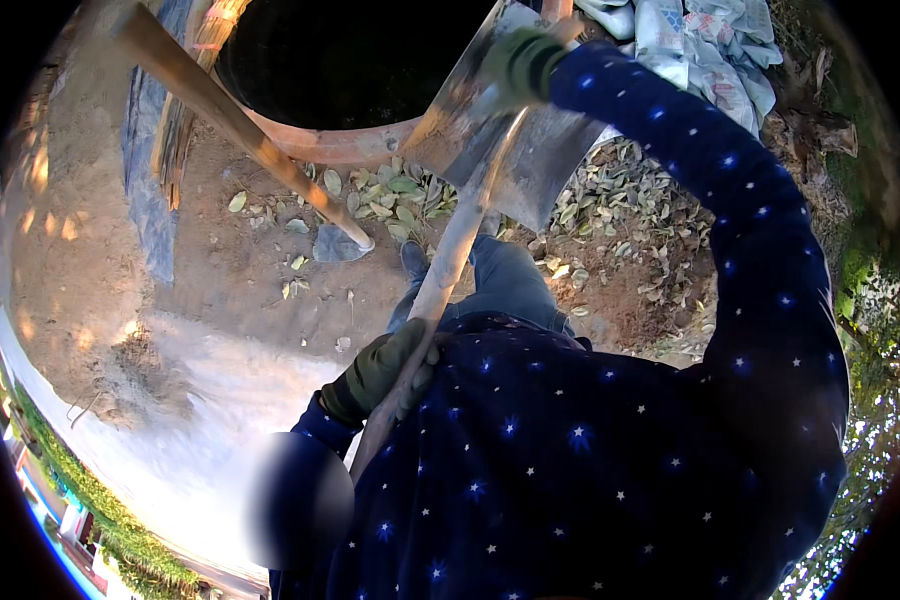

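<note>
A shovel with a long wooden handle (445, 270) slants up from beside my body, its wide grey metal blade (555, 170) at the far end. My left hand (385, 372), in a dark green glove, is wrapped round the handle close to my waist. Out at the blade is my right hand (518, 68), also gloved. Motion smears its fingers, so their grip is unclear. Left of the shovel, a hoe with a wooden handle (240, 125) slants down to a grey blade (336, 245) on the ground.
Beyond the shovel lies a large round dark opening with a reddish rim (345, 146). Weathered planks (177, 135) lie at the left. Crumpled pale sacks (675, 45) are heaped at the far right. Dry leaves (625, 190) cover the soil near my legs.
</note>
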A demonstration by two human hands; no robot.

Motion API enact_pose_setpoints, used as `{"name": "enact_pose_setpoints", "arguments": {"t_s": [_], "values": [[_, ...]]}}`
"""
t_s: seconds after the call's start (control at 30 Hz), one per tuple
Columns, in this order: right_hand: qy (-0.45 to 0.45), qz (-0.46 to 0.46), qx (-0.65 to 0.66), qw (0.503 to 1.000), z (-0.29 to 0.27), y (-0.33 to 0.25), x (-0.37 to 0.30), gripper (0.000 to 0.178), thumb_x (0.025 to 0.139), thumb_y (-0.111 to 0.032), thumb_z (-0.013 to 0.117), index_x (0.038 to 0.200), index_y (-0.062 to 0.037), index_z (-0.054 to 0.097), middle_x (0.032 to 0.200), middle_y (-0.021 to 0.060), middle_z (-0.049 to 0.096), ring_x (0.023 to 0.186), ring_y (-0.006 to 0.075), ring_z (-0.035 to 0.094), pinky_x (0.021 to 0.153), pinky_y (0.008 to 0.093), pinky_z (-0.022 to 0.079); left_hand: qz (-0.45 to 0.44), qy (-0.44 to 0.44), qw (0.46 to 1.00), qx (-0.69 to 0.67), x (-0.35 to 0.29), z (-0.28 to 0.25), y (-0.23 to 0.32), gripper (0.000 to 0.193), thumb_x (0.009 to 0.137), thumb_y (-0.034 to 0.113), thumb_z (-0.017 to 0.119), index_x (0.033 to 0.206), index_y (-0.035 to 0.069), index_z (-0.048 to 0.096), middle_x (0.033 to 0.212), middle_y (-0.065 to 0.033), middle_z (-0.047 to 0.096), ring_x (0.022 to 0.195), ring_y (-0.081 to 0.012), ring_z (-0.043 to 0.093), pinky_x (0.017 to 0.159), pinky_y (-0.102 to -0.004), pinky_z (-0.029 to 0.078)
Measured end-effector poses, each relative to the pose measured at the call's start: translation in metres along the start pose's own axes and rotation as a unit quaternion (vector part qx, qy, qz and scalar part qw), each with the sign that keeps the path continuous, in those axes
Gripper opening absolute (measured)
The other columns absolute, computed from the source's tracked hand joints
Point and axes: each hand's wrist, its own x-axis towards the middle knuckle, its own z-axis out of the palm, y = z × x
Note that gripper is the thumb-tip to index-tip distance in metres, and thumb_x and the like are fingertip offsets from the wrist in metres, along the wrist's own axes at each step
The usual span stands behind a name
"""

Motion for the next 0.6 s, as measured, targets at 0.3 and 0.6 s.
{"name": "enact_pose_setpoints", "arguments": {"t_s": [0.3,0.6], "values": [[0.041,-0.062,0.018,0.997,-0.007,0.026,-0.013,0.06,0.095,-0.065,0.046,0.09,-0.0134,0.076,0.08,0.0096,0.073,0.07,0.0232,0.069,0.073,0.0423,0.056,0.012,-0.017,1.0,-0.011,0.006,-0.005,-0.003,0.056,0.103,0.06,0.037,0.097,0.008,0.058,0.063,-0.001,0.052,0.046,-0.0106,0.047,0.041,-0.0246,0.039],[0.168,-0.033,0.079,0.982,0.018,0.021,-0.002,0.031,0.094,-0.023,0.052,0.116,-0.011,0.071,0.106,0.0119,0.074,0.091,0.0277,0.072,0.075,0.0469,0.058,0.006,-0.038,0.999,-0.013,0.009,-0.007,-0.003,0.059,0.102,0.062,0.036,0.099,0.007,0.057,0.064,-0.0014,0.052,0.049,-0.0111,0.047,0.045,-0.0239,0.04]]}}
